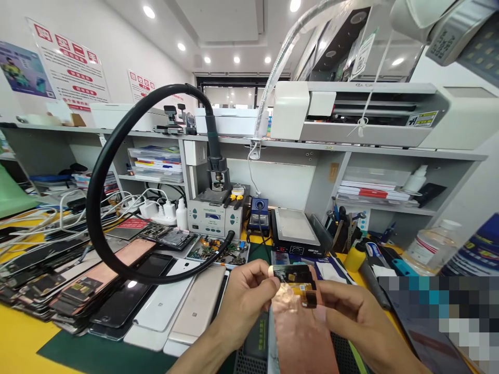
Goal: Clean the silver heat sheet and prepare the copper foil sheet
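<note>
Both of my hands hold a phone screen panel point(300, 327) with its copper-coloured back facing up, low in the middle of the view. My left hand point(244, 296) pinches the panel's top left corner between thumb and fingers. My right hand point(351, 311) grips the right side, its thumb by the black and orange flex cable point(302, 284) at the panel's top edge. The panel is lifted above a dark mat point(253, 337) on the bench.
Several phones and back covers point(156, 296) lie in rows at the left on a green mat. A black hose point(101, 171) loops up from the hot-air station point(212, 213). A heating plate point(294, 231), a tool holder point(345, 228) and bottles point(429, 246) stand behind.
</note>
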A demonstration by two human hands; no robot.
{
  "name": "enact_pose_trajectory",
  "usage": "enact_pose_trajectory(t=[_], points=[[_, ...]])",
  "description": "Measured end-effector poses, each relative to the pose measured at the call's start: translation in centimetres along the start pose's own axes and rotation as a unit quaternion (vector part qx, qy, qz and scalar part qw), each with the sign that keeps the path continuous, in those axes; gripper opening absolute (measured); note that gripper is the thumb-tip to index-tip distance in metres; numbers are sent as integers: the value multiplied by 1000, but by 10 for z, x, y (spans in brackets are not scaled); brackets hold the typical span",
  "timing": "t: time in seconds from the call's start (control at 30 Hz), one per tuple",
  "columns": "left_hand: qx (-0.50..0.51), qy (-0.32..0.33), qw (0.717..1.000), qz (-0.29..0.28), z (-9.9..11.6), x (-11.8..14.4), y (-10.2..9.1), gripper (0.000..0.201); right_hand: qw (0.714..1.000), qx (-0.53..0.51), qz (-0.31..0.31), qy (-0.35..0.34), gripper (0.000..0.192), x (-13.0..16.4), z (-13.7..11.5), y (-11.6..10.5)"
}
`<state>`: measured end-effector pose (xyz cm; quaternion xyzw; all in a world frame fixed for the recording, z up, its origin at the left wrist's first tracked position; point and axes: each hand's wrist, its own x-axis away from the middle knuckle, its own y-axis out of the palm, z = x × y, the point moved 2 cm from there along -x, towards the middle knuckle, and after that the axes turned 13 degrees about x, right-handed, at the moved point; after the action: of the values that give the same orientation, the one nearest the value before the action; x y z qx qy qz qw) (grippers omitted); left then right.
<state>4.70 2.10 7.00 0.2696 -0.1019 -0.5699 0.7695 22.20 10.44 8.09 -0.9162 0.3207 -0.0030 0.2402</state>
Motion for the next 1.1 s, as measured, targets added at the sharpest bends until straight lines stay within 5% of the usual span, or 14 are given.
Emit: enact_pose_trajectory(t=[0.5,0.83,1.1], points=[[0,-67,998,-12,-10,2,-5,34,999,-42,10,-7,32,3,-7,4],[-30,-76,996,-25,-12,6,4,38,994,-7,100,42,40,-3,-12,6],[-31,-92,995,-14,-17,4,-4,32,996,20,58,57,27,1,-14,0]])
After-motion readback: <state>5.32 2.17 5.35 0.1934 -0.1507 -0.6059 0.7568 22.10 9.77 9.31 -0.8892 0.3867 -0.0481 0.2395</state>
